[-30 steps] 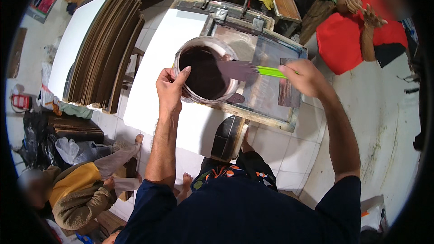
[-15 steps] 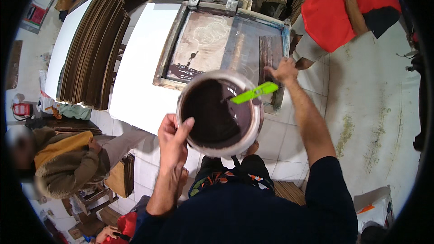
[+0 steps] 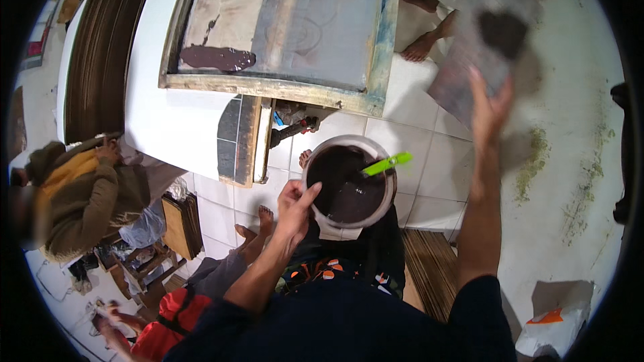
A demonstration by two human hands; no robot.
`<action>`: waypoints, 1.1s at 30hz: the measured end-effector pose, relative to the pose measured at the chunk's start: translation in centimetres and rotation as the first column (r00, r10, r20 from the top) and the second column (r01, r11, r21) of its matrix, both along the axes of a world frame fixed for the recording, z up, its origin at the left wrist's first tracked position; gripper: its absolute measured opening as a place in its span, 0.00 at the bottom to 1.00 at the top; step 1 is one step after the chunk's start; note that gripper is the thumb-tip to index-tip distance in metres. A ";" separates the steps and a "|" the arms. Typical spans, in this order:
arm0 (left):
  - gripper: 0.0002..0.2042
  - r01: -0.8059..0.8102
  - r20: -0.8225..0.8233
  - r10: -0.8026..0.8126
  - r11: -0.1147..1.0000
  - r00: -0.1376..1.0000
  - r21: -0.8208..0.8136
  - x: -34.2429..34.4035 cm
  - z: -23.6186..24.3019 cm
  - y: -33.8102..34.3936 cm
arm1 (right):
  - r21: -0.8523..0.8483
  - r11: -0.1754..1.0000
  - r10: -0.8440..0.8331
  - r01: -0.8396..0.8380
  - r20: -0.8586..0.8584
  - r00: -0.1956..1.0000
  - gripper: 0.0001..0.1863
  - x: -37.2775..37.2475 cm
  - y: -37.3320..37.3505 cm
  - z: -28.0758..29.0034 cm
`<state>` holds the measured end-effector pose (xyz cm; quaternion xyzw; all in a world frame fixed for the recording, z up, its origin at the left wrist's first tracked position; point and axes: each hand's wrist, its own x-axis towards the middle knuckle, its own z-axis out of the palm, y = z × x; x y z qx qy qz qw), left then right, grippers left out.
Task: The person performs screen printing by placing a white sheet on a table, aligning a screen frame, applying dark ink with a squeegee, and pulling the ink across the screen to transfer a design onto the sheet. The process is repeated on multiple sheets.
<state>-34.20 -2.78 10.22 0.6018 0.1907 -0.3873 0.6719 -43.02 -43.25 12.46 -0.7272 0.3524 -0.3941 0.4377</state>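
At the left hand (image 3: 294,206), a bucket (image 3: 388,193) is held by its rim, thumb hooked over, fingers curled outside, seemingly for steadiness; a green handle (image 3: 389,163) is propped inside. By the right hand (image 3: 491,108), a blurred panel (image 3: 457,75) is clasped. Ahead, a framed screen (image 3: 268,87) is laid flat.

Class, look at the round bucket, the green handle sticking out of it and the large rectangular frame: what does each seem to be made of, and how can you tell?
Bucket: probably plastic, dull and smeared, with a smooth, rounded rim. Green handle: likely plastic, bright and evenly coloured. Frame: seemingly wood, its straight bars worn and stained.
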 end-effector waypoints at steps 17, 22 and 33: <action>0.12 0.146 0.197 -0.137 0.989 0.971 -0.027 5.6 -31.3 9.3 | 0.755 0.511 -0.057 0.412 -0.448 0.892 0.32 -18.8 18.2 -30.1; 0.12 0.057 0.133 -0.056 0.998 0.990 -0.002 5.6 -31.6 19.0 | 0.925 0.269 -0.034 0.269 -0.270 0.962 0.28 -14.7 20.7 -33.0; 0.05 -0.359 0.214 0.355 0.933 0.910 -0.020 12.0 -37.0 34.3 | 0.639 0.717 0.188 0.277 -0.560 0.807 0.24 -10.7 24.6 -42.6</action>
